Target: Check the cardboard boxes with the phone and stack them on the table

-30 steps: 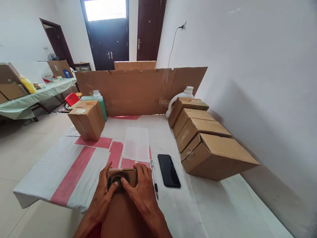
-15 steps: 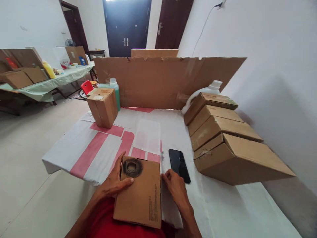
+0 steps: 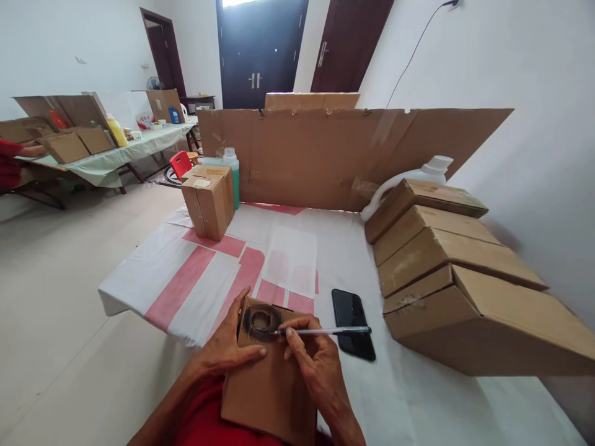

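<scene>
A brown cardboard box [image 3: 260, 390] lies tilted against the red clothing at the table's near edge. My left hand [image 3: 227, 350] is closed on its left side, thumb across the top face and fingers along the far left edge. A dark scribbled ring [image 3: 250, 329] marks the upper part of that face. My right hand [image 3: 318, 359] pinches a clear pen [image 3: 328, 331] with a dark cap end, its tip at the right side of the ring. Just beyond this hand, a black phone [image 3: 353, 313] lies on the white cloth [image 3: 367, 384].
Cardboard boxes [image 3: 478, 310] line the right side, with a white jug [image 3: 434, 167] behind. A cardboard panel [image 3: 302, 155] spans the back. At back left stand a box [image 3: 209, 204] and a green bottle [image 3: 236, 179]. A person's red sleeve [image 3: 9, 148] shows far left.
My right hand has come from beside the box's right edge onto its face, with the pen now in it. My left hand keeps its hold. The view has swung slightly left.
</scene>
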`<act>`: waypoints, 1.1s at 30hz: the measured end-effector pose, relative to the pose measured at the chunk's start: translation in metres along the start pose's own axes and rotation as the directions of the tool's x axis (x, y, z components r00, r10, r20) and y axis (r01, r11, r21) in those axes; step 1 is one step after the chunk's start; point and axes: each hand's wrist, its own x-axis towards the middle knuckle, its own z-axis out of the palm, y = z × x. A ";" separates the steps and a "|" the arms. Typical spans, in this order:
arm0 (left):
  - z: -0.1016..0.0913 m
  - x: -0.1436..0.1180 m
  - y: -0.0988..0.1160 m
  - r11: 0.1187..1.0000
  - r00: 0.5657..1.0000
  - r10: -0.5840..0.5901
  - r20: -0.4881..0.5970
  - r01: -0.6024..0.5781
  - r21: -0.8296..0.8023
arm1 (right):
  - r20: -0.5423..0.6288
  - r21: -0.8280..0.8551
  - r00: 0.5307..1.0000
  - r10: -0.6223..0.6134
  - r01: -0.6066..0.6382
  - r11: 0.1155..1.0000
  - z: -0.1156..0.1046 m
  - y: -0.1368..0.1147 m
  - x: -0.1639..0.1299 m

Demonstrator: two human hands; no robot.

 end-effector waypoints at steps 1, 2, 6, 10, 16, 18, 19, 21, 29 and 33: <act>0.000 0.000 0.000 1.000 1.000 -0.007 -0.004 0.007 -0.009 | -0.009 -0.022 1.000 0.006 -0.007 1.000 -0.004 0.003 0.001; 0.001 0.000 -0.001 1.000 1.000 -0.014 -0.006 0.014 -0.019 | -0.030 -0.039 1.000 0.007 -0.008 0.999 -0.009 0.005 0.004; 0.000 -0.002 -0.003 1.000 1.000 -0.024 -0.012 0.024 -0.017 | -0.180 -0.075 0.983 -0.035 0.022 0.997 -0.044 0.000 0.039; -0.002 -0.004 -0.007 0.999 0.998 -0.037 -0.058 0.039 0.033 | -0.226 -0.397 0.971 -0.081 -0.016 0.918 -0.078 0.001 0.083; 0.002 -0.006 -0.010 0.999 0.987 -0.019 -0.157 0.023 0.025 | -0.202 -0.709 0.979 0.034 -0.170 0.685 -0.059 0.052 0.085; 0.003 -0.006 -0.010 0.999 0.986 -0.020 -0.167 0.026 0.034 | -0.206 -0.764 0.977 0.057 -0.197 0.614 -0.050 0.064 0.074; 0.003 -0.006 -0.010 0.999 0.987 -0.024 -0.162 0.031 0.043 | -0.212 -0.785 0.976 0.060 -0.206 0.585 -0.049 0.067 0.068; 0.004 -0.006 -0.010 0.998 0.987 -0.030 -0.159 0.037 0.044 | -0.256 -0.814 0.965 0.046 -0.242 0.528 -0.056 0.068 0.057; 0.005 -0.006 -0.006 0.998 0.988 0.007 -0.152 0.002 0.061 | -0.580 -0.728 0.811 0.076 -0.558 0.399 -0.119 0.066 0.043; 0.008 -0.010 -0.005 1.000 0.987 0.017 -0.162 -0.020 -0.019 | -0.565 -0.640 0.808 0.168 -0.557 0.529 -0.131 0.070 0.056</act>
